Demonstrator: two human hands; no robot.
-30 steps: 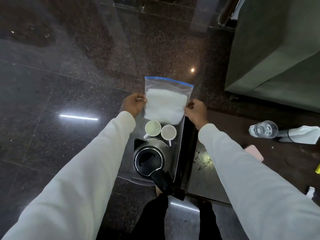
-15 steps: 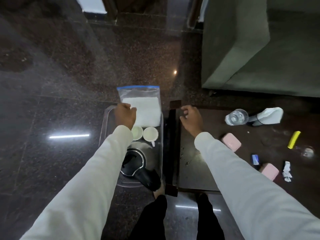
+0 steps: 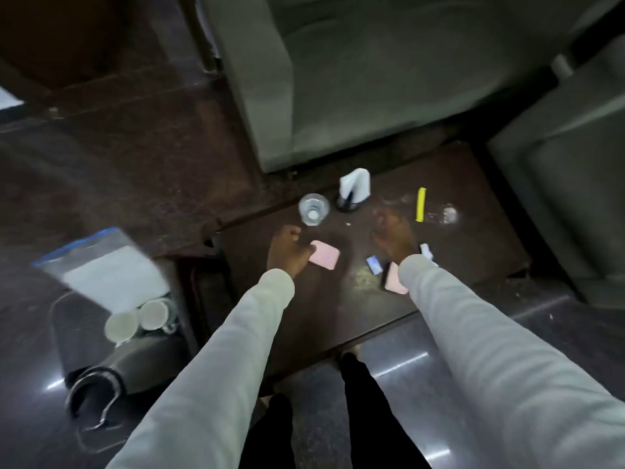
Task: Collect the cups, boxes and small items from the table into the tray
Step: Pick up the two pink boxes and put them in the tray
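On the dark table [image 3: 321, 316], my left hand [image 3: 287, 252] rests with curled fingers against the left edge of a pink box [image 3: 325, 253], without clasping it. Further right, my right hand [image 3: 394, 235] hovers over the table, blurred, with spread fingers and nothing in it. A second pink box [image 3: 394, 284] lies partly under my right sleeve, beside a small blue packet [image 3: 373, 264]. On the floor at the left stands the clear tray [image 3: 55, 319]. It holds two white cups [image 3: 120, 325], a kettle [image 3: 135, 360] and a zip bag [image 3: 111, 275] of white stuff.
A glass [image 3: 313, 209], a napkin holder [image 3: 353, 191], a yellow stick [image 3: 420, 204], a white scrap [image 3: 426, 252] and a small clear thing [image 3: 448, 213] sit on the table's far part. Grey sofas [image 3: 372, 79] border the table behind and at the right.
Both hands let go of the zip bag, which now leans in the tray. They swung right over the table; my left hand has reached the pink box.
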